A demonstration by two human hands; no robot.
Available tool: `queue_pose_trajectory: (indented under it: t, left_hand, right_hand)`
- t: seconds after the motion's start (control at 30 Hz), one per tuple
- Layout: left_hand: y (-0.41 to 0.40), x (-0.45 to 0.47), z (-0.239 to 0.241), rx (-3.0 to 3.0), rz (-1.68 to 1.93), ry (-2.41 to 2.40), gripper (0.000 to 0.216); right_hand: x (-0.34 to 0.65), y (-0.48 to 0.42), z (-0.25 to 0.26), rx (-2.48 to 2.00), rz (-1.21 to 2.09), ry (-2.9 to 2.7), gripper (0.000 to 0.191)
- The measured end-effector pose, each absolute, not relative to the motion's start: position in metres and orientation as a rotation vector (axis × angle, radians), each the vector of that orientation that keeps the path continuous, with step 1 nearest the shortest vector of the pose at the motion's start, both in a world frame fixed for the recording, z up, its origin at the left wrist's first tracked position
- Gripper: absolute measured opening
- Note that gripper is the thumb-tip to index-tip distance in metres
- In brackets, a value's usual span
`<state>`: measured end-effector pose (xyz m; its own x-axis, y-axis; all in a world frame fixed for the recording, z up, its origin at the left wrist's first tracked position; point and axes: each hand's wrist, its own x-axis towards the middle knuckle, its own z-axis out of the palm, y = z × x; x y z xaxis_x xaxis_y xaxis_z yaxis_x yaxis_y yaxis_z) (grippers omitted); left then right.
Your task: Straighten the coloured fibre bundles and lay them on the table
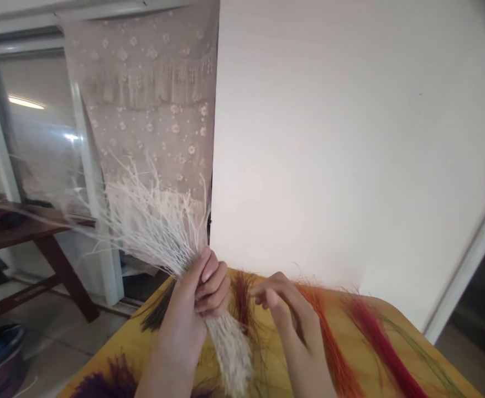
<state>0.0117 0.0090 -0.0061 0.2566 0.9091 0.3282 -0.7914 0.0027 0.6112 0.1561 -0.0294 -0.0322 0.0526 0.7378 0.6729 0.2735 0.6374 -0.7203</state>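
My left hand [211,284] is wrapped round a bundle of thin white plant-like stalks [163,232]. The loose, branching tips fan out up and to the left of the fist. Below it, the cut-looking lower ends [231,354] hang over the yellow table [275,354]. To the right, my right hand [294,312] is held over the table with its fingers loosely bent and the thumb apart from them. No object shows in it. A reddish-brown bundle of strands [241,296] lies between the two hands, partly hidden by the white stalks.
Orange [333,342], crimson [381,348] and green strands [424,348] lie on the right. Dark grey [158,309] and purple bundles [109,381] lie on the left. A white wall [350,138] stands behind the table. Further left are a wooden bench [60,265] and a bucket [1,365].
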Motion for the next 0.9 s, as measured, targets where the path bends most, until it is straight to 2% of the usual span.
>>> queue_pose_trajectory:
  t: [0.17,0.27,0.5,0.9]
  left_hand:
    - [0.004,0.015,-0.009,0.778,1.043,0.051,0.050]
    - [-0.001,0.027,-0.013,0.824,0.935,0.058,0.054]
    - [-0.011,0.060,-0.027,1.021,0.718,0.168,0.060]
    - [-0.013,0.076,-0.045,1.424,0.552,0.434,0.054]
  right_hand:
    - [0.158,-0.029,-0.043,-1.011,0.746,-1.338,0.046]
    - [0.160,-0.028,-0.046,-1.042,0.795,-1.241,0.053]
    - [0.184,-0.021,-0.032,-0.859,0.631,-1.121,0.031]
    - [0.211,-0.037,-0.014,-0.821,0.677,-0.952,0.017]
